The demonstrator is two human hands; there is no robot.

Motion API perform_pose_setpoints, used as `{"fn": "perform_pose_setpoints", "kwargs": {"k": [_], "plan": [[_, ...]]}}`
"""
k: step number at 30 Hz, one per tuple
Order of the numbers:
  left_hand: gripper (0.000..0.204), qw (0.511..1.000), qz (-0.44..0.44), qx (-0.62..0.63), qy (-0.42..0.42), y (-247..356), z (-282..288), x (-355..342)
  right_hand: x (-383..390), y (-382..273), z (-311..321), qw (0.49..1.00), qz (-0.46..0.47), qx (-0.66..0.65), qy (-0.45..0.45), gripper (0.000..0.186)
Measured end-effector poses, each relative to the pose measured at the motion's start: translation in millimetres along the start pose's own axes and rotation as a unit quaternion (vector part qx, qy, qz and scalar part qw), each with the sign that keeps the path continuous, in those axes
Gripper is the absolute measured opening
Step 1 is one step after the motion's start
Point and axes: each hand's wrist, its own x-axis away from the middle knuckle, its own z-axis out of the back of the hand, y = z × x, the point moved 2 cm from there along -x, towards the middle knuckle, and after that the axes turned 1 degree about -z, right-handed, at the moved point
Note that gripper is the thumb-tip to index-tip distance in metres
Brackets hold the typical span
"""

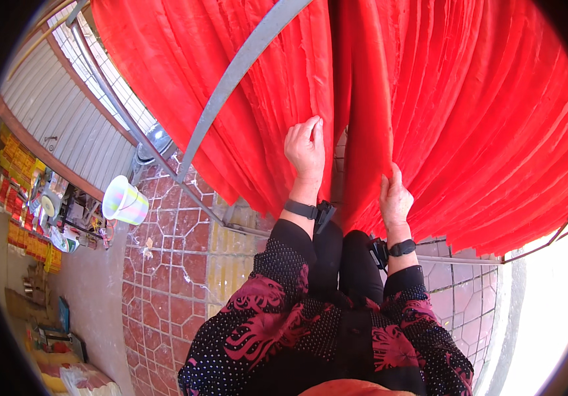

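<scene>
A large red cloth (469,112) hangs in pleated folds over a grey metal frame (238,66), filling the upper half of the view. My left hand (305,150) grips the edge of the left fold of the cloth. My right hand (395,198) holds the edge of the fold beside it, lower and to the right. Between the two hands a narrow gap in the cloth shows tiled ground. Both wrists wear black bands with small devices. My dark dotted sleeves with pink patterns come up from the bottom.
A white plastic bucket (124,201) stands on the red patterned tile floor (165,277) to the left. A grey rolling shutter (66,125) and shelves of colourful packaged goods (23,198) lie at far left. A metal rail (469,259) runs low on the right.
</scene>
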Motion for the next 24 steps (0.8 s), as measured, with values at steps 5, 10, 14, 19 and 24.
{"fn": "perform_pose_setpoints", "kwargs": {"k": [5,10,14,19,24], "plan": [[0.016,1.0,0.013,0.005,0.008,1.5,-7.1,-0.6,0.3,-1.3,-9.1,0.999,0.048,0.012,-0.005,0.037],[0.019,0.999,0.018,-0.034,-0.007,2.0,-12.2,-4.5,3.2,-5.5,-11.8,0.999,0.047,-0.005,-0.026,0.03],[0.017,0.996,-0.014,-0.071,-0.045,4.6,-13.3,0.9,3.1,-10.9,-11.1,0.998,0.055,-0.017,-0.037,0.028],[0.014,0.993,-0.043,-0.066,-0.089,13.0,-18.5,20.3,-0.1,-18.7,-12.0,0.996,0.035,-0.015,-0.085,0.029],[0.016,0.989,-0.055,-0.048,-0.129,21.9,-25.7,38.8,-21.8,-45.2,-2.4,0.99,0.022,-0.114,-0.074,0.026]]}}
